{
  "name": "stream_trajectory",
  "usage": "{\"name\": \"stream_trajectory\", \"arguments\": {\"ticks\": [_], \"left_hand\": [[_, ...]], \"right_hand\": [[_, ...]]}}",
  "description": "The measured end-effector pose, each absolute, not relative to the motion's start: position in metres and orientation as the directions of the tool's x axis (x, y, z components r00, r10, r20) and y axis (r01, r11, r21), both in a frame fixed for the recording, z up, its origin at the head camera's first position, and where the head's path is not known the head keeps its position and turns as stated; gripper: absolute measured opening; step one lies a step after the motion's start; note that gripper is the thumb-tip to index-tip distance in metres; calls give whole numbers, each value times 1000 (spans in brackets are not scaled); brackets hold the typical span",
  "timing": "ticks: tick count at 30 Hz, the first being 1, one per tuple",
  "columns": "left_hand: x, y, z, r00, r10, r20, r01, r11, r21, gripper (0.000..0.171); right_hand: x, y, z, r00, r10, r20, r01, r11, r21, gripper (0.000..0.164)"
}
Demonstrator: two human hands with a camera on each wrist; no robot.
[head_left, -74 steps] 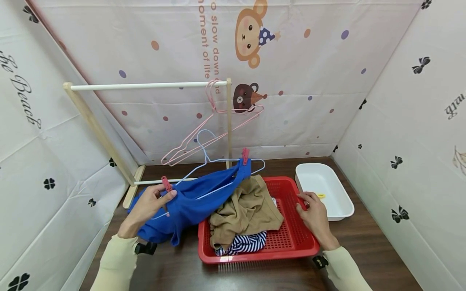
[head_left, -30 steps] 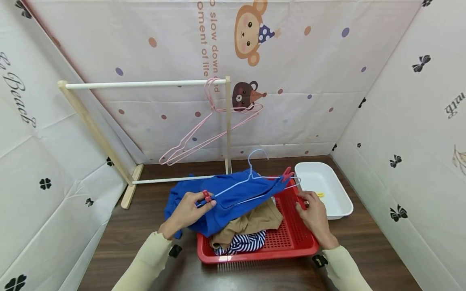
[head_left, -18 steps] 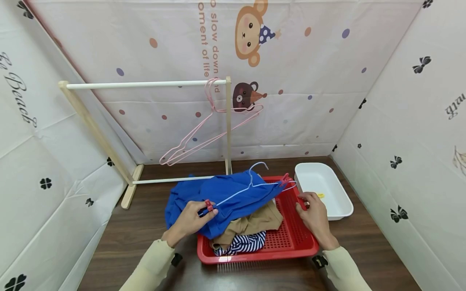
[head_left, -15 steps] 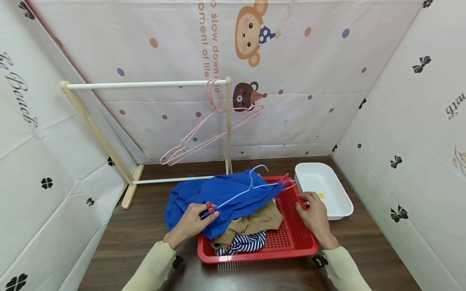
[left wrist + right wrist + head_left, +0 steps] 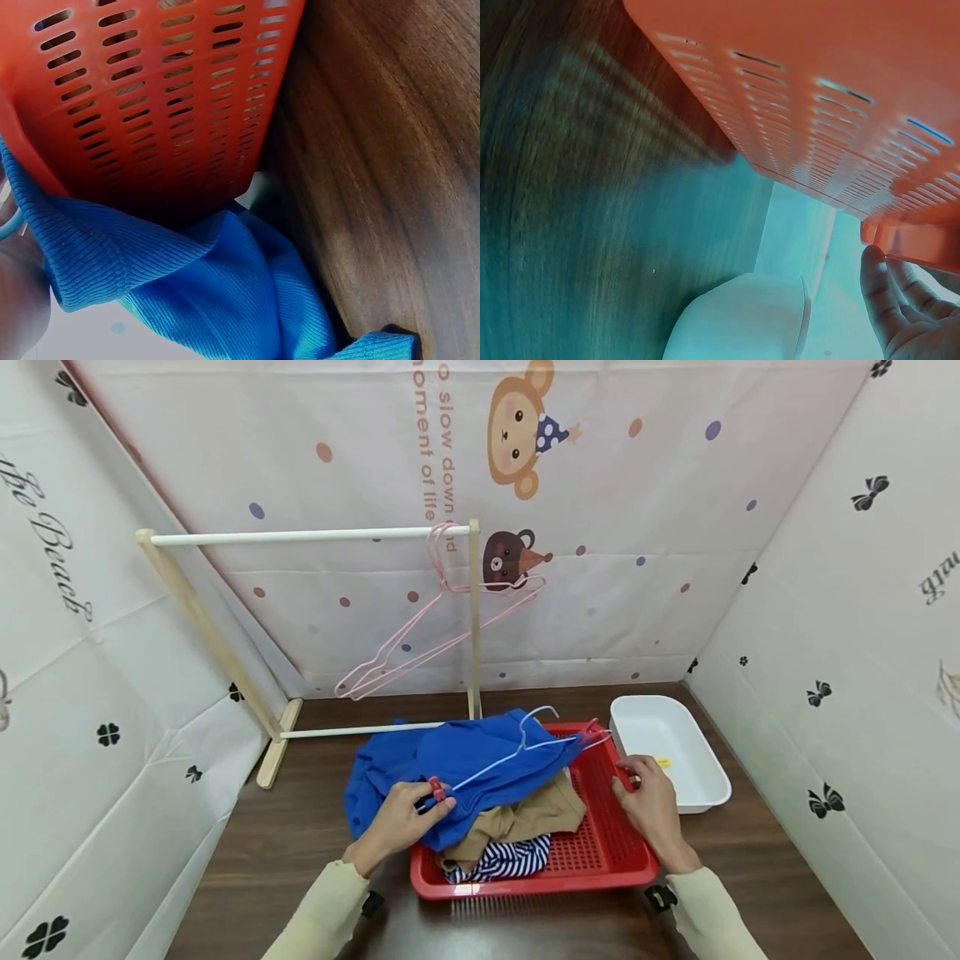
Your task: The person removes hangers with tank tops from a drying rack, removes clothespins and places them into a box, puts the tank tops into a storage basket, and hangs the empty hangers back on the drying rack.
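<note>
My left hand (image 5: 399, 820) pinches one end of a light blue clothes hanger (image 5: 522, 745), right by a red clothespin (image 5: 437, 788). A blue ribbed garment (image 5: 427, 752) is pinned to that hanger and lies spread over the left side of a red basket (image 5: 517, 887). A second red clothespin (image 5: 590, 732) sits at the hanger's far right end. Brown cloth (image 5: 540, 814) and a striped garment (image 5: 517, 858) are in the basket beneath. My right hand (image 5: 652, 806) grips the basket's right rim. In the left wrist view, blue fabric (image 5: 202, 292) hangs down beside the basket wall.
Behind the basket stands a wooden rack with a white top rail (image 5: 300, 537). Pink hangers (image 5: 397, 635) hang at its right end. A white tub (image 5: 678, 739) with a small yellow item (image 5: 663, 762) inside is right of the basket. Printed cloth walls enclose the table.
My left hand has carried the hanger and blue garment rightward, from beside the rack to over the basket. The hanger's hook has since tipped lower. My right hand has stayed on the rim.
</note>
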State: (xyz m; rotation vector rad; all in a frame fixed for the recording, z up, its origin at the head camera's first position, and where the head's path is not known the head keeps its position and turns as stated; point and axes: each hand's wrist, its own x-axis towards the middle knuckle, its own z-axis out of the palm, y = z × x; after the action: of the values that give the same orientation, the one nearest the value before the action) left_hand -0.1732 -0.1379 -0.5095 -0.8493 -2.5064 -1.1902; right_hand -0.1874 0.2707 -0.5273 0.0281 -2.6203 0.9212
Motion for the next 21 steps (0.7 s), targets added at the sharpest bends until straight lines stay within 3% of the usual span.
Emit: {"name": "stream_trajectory", "arguments": {"ticks": [21], "left_hand": [[-175, -138, -509, -803, 407, 437, 594, 472, 652, 10]], "right_hand": [[-189, 272, -524, -943, 105, 316, -117, 783, -611, 26]]}}
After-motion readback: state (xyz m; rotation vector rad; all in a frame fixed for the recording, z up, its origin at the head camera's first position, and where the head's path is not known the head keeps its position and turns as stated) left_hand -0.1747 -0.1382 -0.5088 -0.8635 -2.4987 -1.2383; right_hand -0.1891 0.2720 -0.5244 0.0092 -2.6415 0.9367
